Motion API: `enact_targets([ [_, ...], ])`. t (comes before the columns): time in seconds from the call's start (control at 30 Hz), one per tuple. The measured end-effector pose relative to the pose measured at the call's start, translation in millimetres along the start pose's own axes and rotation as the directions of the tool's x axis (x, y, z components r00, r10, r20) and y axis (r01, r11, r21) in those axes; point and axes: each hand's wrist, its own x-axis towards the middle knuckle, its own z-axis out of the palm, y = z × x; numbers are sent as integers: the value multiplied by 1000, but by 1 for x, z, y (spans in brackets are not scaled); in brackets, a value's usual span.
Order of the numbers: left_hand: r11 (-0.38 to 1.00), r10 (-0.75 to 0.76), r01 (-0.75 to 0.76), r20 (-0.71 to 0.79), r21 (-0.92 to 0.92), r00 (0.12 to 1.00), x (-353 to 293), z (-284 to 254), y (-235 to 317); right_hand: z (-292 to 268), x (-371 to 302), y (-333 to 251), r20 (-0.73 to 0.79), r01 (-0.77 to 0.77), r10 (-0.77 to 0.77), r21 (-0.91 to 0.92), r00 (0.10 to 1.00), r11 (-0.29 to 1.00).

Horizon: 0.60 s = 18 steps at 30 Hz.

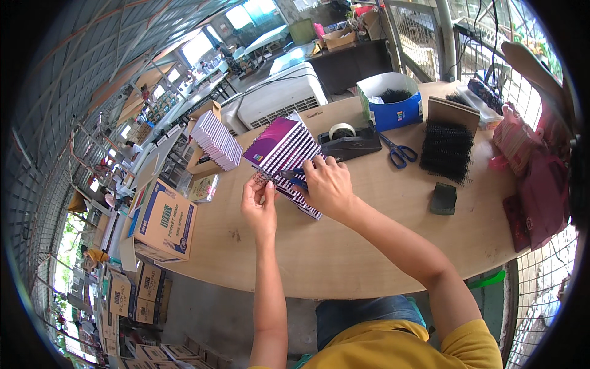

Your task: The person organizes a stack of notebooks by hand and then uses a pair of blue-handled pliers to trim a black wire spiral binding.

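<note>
A stack of spiral notebooks point(284, 149) with purple covers and dark wire bindings lies in front of me on the table. My left hand point(260, 200) is closed in a pinch at the near left corner of a notebook, by the end of its wire coil. Blue-handled pliers point(298, 178) are gripped in my right hand point(329, 186), which is over the stack. Their jaws point left toward my left fingertips. The tips and the exact bit of wire between them are too small to make out.
On the tabletop point(369, 258) stand a tape dispenser point(350, 143), blue scissors point(399, 151), a blue box point(393, 104) of black coils, a bundle of coils point(447, 150) and a dark block point(443, 198). At left are a cardboard box point(165, 220) and stacked notebooks point(216, 140). A maroon bag point(544, 197) sits right.
</note>
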Motion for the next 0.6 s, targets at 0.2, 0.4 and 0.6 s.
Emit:
enact_targets([
  [0.2,1000,0,0,-1,6,1000,2,0,4,2,7,-6,136,-16,4,85,991,996],
  [0.4,998,6,-6,-3,59,1000,5,-2,4,-2,11,-1,217,-72,38,150,975,986],
  [0.6,998,31,-31,-5,58,999,3,-1,11,-9,7,-7,-19,40,-39,41,999,998],
])
